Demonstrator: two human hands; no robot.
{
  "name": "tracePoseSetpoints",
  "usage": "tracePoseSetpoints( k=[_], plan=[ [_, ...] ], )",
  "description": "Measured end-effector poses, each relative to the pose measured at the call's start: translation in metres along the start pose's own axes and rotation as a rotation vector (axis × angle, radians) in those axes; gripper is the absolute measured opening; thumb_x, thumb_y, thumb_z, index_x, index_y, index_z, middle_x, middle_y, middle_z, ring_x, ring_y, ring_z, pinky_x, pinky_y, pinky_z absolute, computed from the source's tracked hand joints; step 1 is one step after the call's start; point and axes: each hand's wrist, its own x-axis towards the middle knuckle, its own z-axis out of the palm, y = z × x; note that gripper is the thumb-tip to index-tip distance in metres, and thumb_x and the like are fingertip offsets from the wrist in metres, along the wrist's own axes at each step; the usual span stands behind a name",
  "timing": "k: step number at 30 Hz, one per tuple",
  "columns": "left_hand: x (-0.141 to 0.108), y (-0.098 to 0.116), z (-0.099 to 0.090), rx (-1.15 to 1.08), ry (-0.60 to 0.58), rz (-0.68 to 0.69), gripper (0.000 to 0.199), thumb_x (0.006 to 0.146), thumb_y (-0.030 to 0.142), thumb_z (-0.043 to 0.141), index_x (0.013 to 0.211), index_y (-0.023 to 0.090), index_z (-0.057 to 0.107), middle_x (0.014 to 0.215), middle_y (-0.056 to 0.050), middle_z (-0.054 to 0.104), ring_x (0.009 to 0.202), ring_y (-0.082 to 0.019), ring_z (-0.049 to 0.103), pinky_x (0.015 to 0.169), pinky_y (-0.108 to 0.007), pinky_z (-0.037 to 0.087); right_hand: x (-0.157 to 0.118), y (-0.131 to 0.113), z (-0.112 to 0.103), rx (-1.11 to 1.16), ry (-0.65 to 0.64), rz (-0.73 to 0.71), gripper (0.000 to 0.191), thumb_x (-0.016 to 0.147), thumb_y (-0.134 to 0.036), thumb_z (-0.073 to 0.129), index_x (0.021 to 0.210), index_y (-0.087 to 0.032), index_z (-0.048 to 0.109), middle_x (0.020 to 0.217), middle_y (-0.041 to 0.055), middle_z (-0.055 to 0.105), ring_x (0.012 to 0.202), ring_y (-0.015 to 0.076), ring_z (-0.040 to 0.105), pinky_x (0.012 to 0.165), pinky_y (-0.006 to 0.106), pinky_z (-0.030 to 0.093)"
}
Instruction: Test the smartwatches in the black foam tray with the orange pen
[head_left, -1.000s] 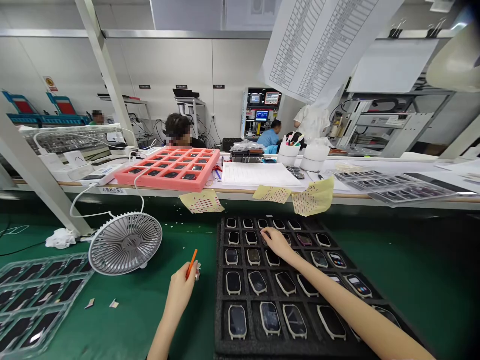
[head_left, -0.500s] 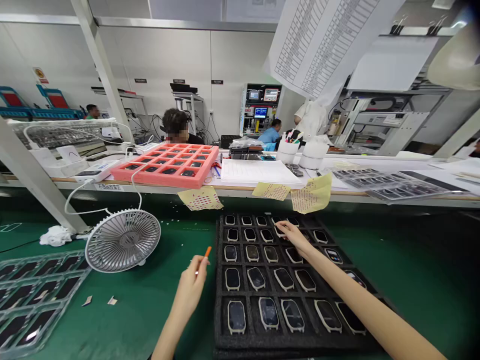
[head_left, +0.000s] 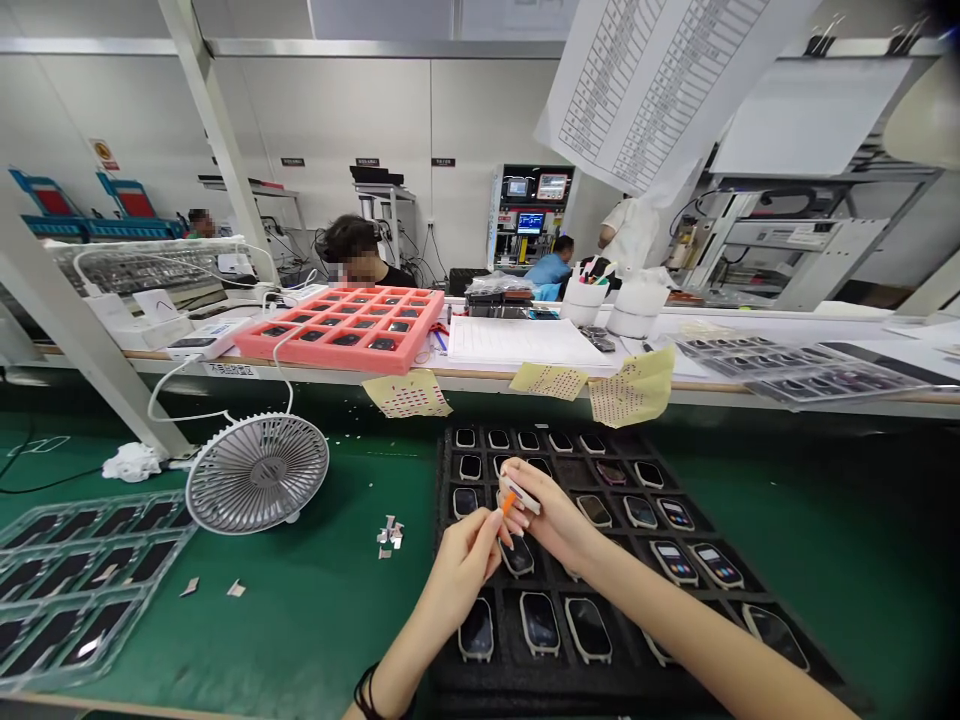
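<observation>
My left hand [head_left: 469,560] grips a slim orange-handled tool [head_left: 508,503] above a black foam tray [head_left: 447,680]. My right hand [head_left: 546,510] pinches a small white piece [head_left: 521,495], and the tool's tip meets it. Both hands hover close together over the tray's left-middle compartments, hiding several of them. The tray holds rows of smartwatch bodies with pale frames and dark faces, such as one smartwatch body [head_left: 540,622] just below my hands. A small heap of silvery bits [head_left: 390,533] lies on the green mat [head_left: 315,630] left of the tray.
A white desk fan [head_left: 257,473] and a clear plastic tray of dark items [head_left: 90,570] stand on the mat at left. Beyond the bench edge are a pink foam tray [head_left: 341,330], yellow perforated sheets [head_left: 409,395] and a seated person [head_left: 360,250].
My left hand has moved right over the foam tray and met my right hand, which has drawn back toward it. The small silvery bits now show on the mat.
</observation>
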Motion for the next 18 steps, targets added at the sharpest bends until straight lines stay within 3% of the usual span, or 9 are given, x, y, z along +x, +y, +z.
tracePoseSetpoints(
  k=[3,6,11,14,18],
  plan=[
    [-0.0001,0.0017,-0.0024,0.017,-0.007,-0.014,0.043,0.090,0.052,0.039,0.069,0.017,0.052,0.040,0.010,0.034,0.034,-0.005,0.025,0.037,-0.019,0.021,-0.0003,-0.0008,-0.0012,-0.063,0.012,-0.038,0.028,0.078,-0.039,0.071,0.074,-0.019,0.052,0.050,-0.0083,0.047,0.038,0.0057,0.039,0.040,0.019,0.036],
    [0.0021,0.0029,-0.0035,-0.002,-0.048,-0.035,0.046,0.088,0.055,0.041,0.069,0.015,0.055,0.038,0.009,0.035,0.033,-0.005,0.024,0.036,-0.019,0.019,-0.0006,0.0008,-0.0023,-0.097,0.004,-0.047,0.029,0.078,-0.039,0.071,0.072,-0.019,0.050,0.047,-0.0100,0.045,0.034,0.0035,0.033,0.036,0.016,0.030],
    [0.0032,0.0016,-0.0003,-0.127,-0.044,-0.016,0.047,0.084,0.060,0.046,0.068,0.016,0.054,0.037,0.011,0.033,0.031,-0.004,0.020,0.034,-0.019,0.016,-0.0008,0.0063,0.0027,0.181,-0.049,0.103,0.031,0.074,-0.038,0.074,0.079,-0.021,0.049,0.047,-0.0117,0.044,0.031,0.0009,0.019,0.032,0.015,0.015],
    [0.0012,0.0005,0.0009,-0.158,-0.015,-0.016,0.048,0.083,0.062,0.048,0.069,0.016,0.053,0.037,0.011,0.032,0.031,-0.004,0.020,0.034,-0.018,0.016,-0.0008,0.0076,0.0051,0.255,-0.009,0.106,0.035,0.070,-0.034,0.077,0.091,-0.022,0.051,0.047,-0.0118,0.047,0.031,0.0011,0.020,0.033,0.015,0.013],
    [0.0039,-0.0012,0.0000,-0.182,0.035,-0.023,0.051,0.081,0.066,0.048,0.064,0.017,0.051,0.035,0.011,0.030,0.031,-0.004,0.020,0.034,-0.019,0.017,-0.0024,0.0092,0.0054,0.211,0.036,0.066,0.032,0.073,-0.033,0.074,0.091,-0.023,0.050,0.045,-0.0126,0.043,0.031,0.0022,0.022,0.034,0.015,0.016]
  ],
)
